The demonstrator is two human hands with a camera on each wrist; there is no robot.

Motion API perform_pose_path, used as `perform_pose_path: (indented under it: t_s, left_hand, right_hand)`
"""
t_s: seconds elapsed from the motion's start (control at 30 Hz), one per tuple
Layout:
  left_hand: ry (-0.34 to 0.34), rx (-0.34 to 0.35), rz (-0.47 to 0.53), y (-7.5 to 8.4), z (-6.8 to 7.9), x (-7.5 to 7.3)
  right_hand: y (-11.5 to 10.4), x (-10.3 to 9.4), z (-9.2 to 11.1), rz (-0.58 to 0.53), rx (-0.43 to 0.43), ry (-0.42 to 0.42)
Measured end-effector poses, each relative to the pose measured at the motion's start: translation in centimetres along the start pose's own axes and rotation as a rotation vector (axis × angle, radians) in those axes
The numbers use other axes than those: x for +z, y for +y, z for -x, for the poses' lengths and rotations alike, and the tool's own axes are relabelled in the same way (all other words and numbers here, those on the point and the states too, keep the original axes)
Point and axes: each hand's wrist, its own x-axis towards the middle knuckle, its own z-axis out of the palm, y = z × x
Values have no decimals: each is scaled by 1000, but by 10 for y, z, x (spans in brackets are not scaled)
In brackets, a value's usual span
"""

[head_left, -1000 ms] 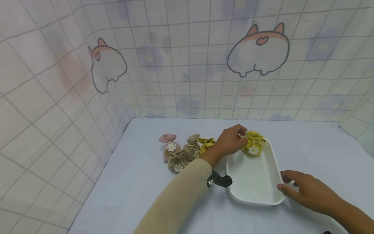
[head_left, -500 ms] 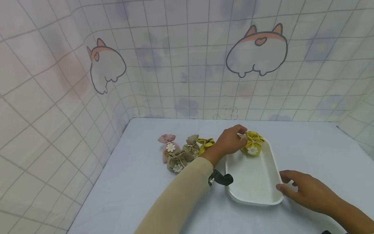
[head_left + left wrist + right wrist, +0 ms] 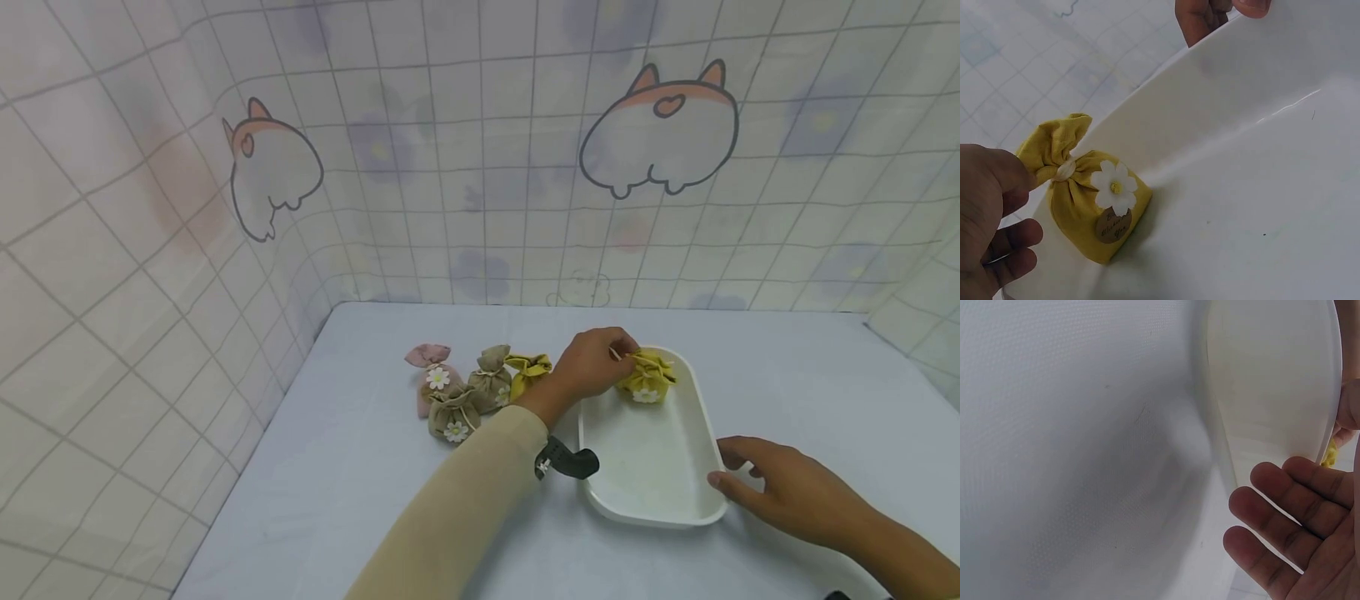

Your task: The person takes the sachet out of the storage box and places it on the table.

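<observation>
My left hand (image 3: 596, 362) pinches the gathered neck of a mustard-yellow drawstring pouch (image 3: 1094, 200) at the far left corner of a white tray (image 3: 648, 467). A white daisy and a round brown tag decorate the pouch's front, which leans against the inside of the tray in the left wrist view. At the tray's right side, my right hand (image 3: 802, 492) holds the rim lightly, thumb over the edge and fingers along the outer wall. Those fingers (image 3: 1282, 531) look fairly straight in the right wrist view; the thumb is out of sight there.
Left of the tray sit a pink pouch (image 3: 441, 379), two olive-beige pouches, one at the back (image 3: 491, 379) and one in front (image 3: 453, 414), and another yellow pouch (image 3: 527, 371) partly behind my left forearm. A patterned cloth wall (image 3: 487, 208) closes off the table's back.
The yellow pouch's top has tipped toward my left hand, whose fingers now reach its neck, and the pouch sits slightly lower. My right hand and the tray stay put.
</observation>
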Motion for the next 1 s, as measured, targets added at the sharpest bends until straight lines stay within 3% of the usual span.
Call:
perform_pose_path:
  t_s: [0.47, 1.0]
  left_hand:
    - [7, 8, 36, 1, 7, -5]
    - [47, 11, 18, -2, 15, -15]
  right_hand:
    - [-2, 0, 0, -17, 30, -14]
    - [-2, 2, 4, -26, -4, 23]
